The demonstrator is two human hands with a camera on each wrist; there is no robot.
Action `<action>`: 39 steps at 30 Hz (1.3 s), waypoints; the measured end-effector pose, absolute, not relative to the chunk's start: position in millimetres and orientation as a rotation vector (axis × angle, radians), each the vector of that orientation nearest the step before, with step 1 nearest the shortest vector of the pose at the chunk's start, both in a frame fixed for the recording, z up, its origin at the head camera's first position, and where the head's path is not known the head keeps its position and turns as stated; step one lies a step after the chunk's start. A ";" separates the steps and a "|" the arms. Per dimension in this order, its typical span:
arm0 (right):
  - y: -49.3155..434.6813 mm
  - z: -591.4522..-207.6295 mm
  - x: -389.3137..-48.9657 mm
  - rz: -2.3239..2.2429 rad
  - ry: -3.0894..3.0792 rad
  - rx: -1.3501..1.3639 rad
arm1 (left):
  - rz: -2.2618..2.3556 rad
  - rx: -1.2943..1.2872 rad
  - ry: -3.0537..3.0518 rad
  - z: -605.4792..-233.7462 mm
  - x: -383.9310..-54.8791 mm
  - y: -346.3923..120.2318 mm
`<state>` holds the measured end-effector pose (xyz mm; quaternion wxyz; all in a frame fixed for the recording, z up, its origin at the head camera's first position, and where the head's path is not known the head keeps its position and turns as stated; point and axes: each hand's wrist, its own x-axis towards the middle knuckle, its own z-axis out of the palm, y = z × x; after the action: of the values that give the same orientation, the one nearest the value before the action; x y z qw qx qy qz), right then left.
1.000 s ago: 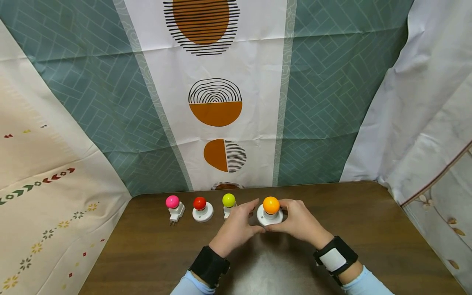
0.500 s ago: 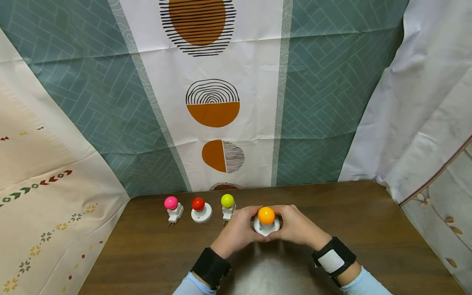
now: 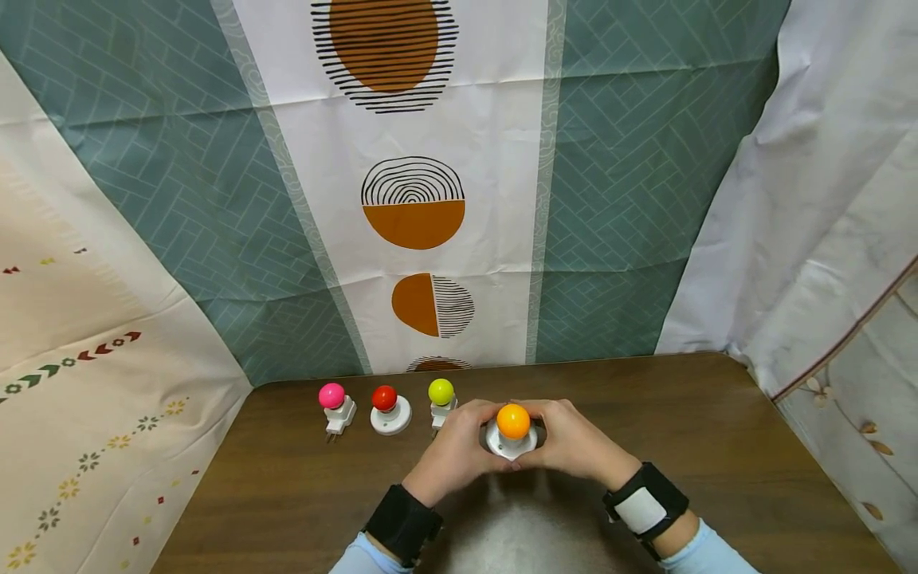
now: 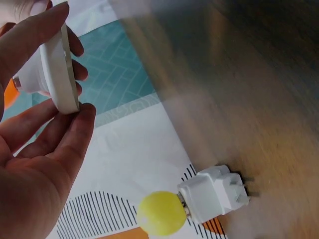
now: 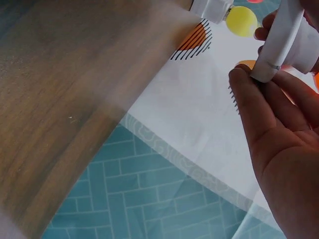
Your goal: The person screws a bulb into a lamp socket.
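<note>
An orange bulb (image 3: 513,421) stands in a round white lamp holder (image 3: 511,450), bulb up. Both of my hands grip the holder's rim from opposite sides, thumbs toward me. My left hand (image 3: 459,448) has it at the left, and my right hand (image 3: 574,442) at the right. Each wrist view shows the round base (image 4: 57,74) held between curved fingers and thumbs, raised off the tabletop. Just beyond my left hand is a yellow-green bulb (image 3: 441,391) in a white plug-in socket (image 4: 207,194), partly hidden by that hand in the head view.
Farther left on the brown table (image 3: 323,494) are a red bulb (image 3: 384,398) in a round white holder (image 3: 390,417) and a pink bulb (image 3: 332,395) in a white plug-in socket (image 3: 340,414). Patterned cloth (image 3: 617,199) hangs behind the table's back edge.
Both hands have tightened around the holder and brought it, with the orange bulb, a little left and toward me. The other bulbs stay in their places, with the head view shifting slightly.
</note>
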<state>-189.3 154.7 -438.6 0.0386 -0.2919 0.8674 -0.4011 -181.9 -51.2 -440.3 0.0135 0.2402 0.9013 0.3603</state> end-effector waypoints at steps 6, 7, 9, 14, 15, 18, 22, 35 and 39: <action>157.6 -433.7 -189.3 -1.209 2.722 -0.882 | 1.141 0.708 2.882 -429.3 -183.7 -66.6; 158.3 -433.7 -189.4 -1.185 2.753 -0.870 | 1.138 0.687 2.914 -427.7 -184.0 -70.6; 159.8 -433.9 -189.4 -1.129 2.814 -0.834 | 1.132 0.628 2.990 -425.6 -184.7 -79.8; 162.0 -433.9 -188.9 -1.037 2.939 -0.767 | 1.193 0.446 3.182 -423.2 -186.1 -105.1; 162.1 -433.9 -188.8 -1.020 2.963 -0.762 | 1.221 0.411 3.211 -422.5 -186.5 -110.5; 162.2 -435.0 -188.9 -0.962 3.031 -0.753 | 1.313 0.286 3.276 -418.8 -187.2 -128.4; 163.0 -437.4 -188.6 -0.911 3.098 -0.742 | 1.356 0.047 3.361 -412.0 -187.5 -156.9; 171.4 -445.5 -188.5 -0.765 3.227 -0.673 | 1.288 -0.642 3.508 -425.6 -192.1 -257.4; 173.5 -448.9 -187.6 -0.736 3.224 -0.654 | 1.279 -0.775 3.457 -434.7 -191.1 -274.5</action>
<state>-187.6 173.5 -448.9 -0.1145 -0.1927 0.9501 -0.2170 -191.1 -274.5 -434.7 -0.3073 -0.1958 0.8734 0.3231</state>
